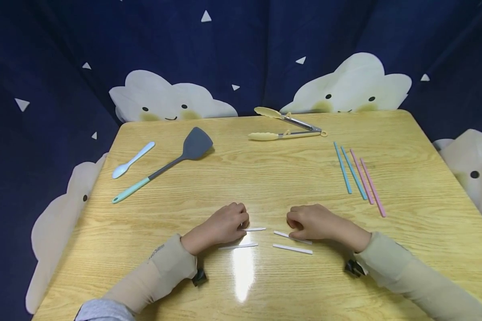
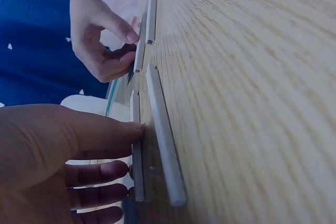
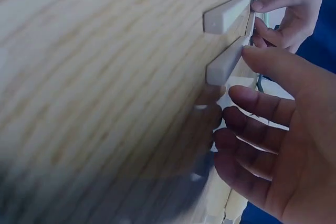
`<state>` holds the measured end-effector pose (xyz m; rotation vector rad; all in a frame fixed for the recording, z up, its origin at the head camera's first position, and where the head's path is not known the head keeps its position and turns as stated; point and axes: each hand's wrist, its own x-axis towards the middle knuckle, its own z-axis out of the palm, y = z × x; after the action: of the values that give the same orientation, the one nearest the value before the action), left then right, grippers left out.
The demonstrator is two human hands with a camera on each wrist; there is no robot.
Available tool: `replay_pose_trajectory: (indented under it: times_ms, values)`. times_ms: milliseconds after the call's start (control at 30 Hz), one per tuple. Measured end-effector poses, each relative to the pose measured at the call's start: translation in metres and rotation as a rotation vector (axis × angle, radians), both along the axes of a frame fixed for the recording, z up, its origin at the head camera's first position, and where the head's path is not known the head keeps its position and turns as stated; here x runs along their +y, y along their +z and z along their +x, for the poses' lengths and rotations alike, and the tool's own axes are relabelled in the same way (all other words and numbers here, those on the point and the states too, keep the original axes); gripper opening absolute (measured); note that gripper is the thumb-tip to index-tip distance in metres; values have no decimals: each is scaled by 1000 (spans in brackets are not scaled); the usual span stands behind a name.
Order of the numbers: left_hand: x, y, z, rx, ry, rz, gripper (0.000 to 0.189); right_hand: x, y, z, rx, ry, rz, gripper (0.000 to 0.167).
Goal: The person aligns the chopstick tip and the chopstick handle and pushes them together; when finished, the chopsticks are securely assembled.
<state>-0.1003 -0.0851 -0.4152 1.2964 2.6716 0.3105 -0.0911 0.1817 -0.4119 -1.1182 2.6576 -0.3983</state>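
Several short white sticks lie on the table in front of the person, two by each hand. The left hand pinches the farther left stick, its thumb on the near side and fingertips on the far side. Nearer the person is the other left stick, untouched, with a narrowed end. The right hand touches the farther right stick with its thumb; its fingers are loosely bent beyond the stick, apart from it. Beside that one rests the nearer right stick.
A light blue spoon and a dark spatula with a mint handle lie at the left. Yellow-tipped tongs lie spread at the back. Two blue chopsticks and two pink chopsticks are at the right. A dark curtain hangs behind.
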Motion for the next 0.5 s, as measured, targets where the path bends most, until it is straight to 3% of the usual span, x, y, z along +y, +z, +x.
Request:
replay_pose_trajectory:
  times_ms: [267,500]
  values:
    - [0,0,-1,14,-7,5,15,-2,1,1,3,19,-22,26]
    - [0,3,-4,36,-16,76,11,-6,-1,3,7,35,3,25]
